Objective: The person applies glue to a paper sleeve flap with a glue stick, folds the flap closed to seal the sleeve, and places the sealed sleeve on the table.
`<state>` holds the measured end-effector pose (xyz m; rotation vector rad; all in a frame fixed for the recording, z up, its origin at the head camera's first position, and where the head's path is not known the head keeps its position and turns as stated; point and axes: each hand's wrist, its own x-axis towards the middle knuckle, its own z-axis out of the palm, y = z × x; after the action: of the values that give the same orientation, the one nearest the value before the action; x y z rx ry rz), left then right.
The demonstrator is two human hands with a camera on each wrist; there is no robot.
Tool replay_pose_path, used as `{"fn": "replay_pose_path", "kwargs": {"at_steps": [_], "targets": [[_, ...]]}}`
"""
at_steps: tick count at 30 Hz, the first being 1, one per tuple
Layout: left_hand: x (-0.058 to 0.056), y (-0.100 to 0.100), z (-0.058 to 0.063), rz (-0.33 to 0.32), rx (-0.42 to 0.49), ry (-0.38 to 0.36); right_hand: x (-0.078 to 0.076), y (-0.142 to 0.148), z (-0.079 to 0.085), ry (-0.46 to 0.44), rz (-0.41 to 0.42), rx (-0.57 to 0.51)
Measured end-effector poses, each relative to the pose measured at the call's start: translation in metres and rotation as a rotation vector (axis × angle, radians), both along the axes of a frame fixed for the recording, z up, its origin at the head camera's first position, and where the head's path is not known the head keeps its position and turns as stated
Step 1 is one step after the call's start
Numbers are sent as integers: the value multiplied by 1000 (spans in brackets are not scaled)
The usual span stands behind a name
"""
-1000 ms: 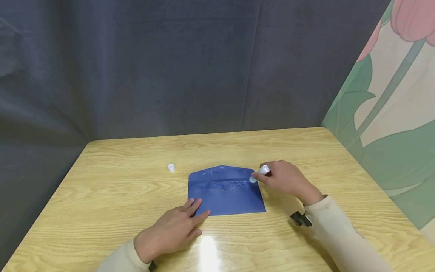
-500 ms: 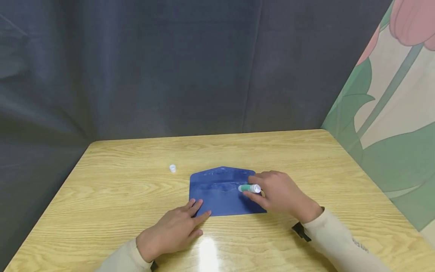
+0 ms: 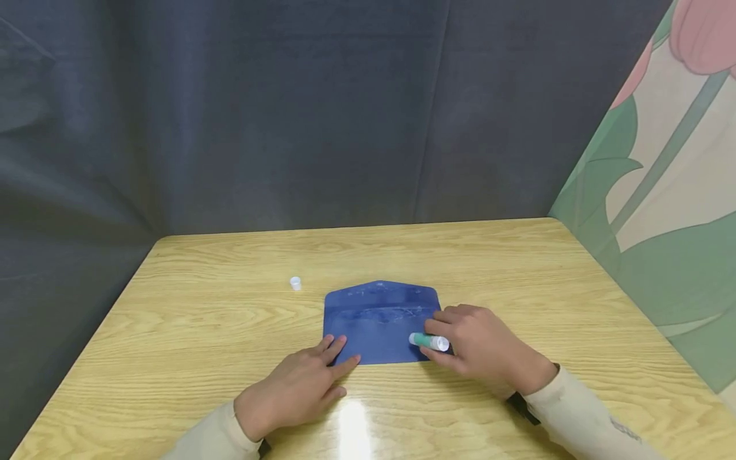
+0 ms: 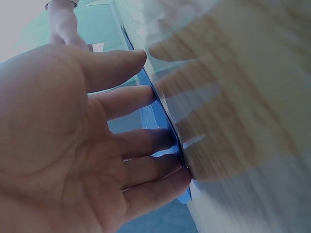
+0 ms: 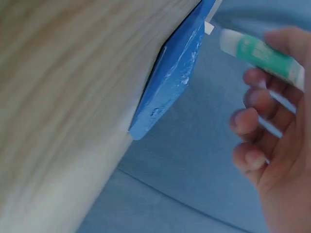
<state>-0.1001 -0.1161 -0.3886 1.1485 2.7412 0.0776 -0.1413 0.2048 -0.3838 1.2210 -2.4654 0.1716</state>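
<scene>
A blue envelope (image 3: 374,338) lies on the wooden table with its flap folded out at the far side. Whitish glue smears mark the flap and the area below the fold, and they show in the right wrist view on the envelope (image 5: 167,80). My left hand (image 3: 296,386) rests on the near left corner, its straight fingers (image 4: 146,141) touching the envelope's edge. Between thumb and fingers, my right hand (image 3: 480,345) grips a green and white glue stick (image 3: 428,342) over the envelope's right part. The right wrist view shows the glue stick (image 5: 265,56) lifted off the paper.
A small white cap (image 3: 296,283) stands on the table (image 3: 230,306) to the left of the envelope's flap. A dark curtain (image 3: 287,115) hangs behind the table's far edge. At the right is a wall covering (image 3: 678,191) with a flower pattern.
My right hand has moved toward me with the glue stick, from the envelope's fold at the right down to its lower right part. The left hand stays on the corner.
</scene>
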Motion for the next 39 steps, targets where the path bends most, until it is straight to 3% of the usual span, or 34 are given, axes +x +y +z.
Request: {"fn": "replay_pose_path", "kwargs": {"at_steps": [8, 13, 18, 21, 25, 28, 31, 34, 39], "targets": [[-1, 0, 1, -8, -5, 14, 9, -7, -5, 117, 194, 99], [-8, 3, 0, -16, 52, 57, 14, -11, -5, 44, 230, 66], [-23, 5, -2, -1, 149, 146, 15, -13, -6, -17, 241, 35], [-35, 4, 0, 33, 235, 228, 16, -15, -7, -15, 262, 30], [-53, -1, 3, 160, 277, 287, 17, -17, -9, -11, 275, 21], [-65, -4, 2, 272, 278, 238, 17, -19, -10, -10, 282, 13], [-72, -3, 2, 342, 269, 183, 17, -19, -10, -10, 286, 6], [-76, -2, 1, 363, 253, 132, 17, -19, -10, -10, 283, 5], [-78, 0, -2, 339, 237, 32, 17, -18, -9, -4, 275, 11]]}}
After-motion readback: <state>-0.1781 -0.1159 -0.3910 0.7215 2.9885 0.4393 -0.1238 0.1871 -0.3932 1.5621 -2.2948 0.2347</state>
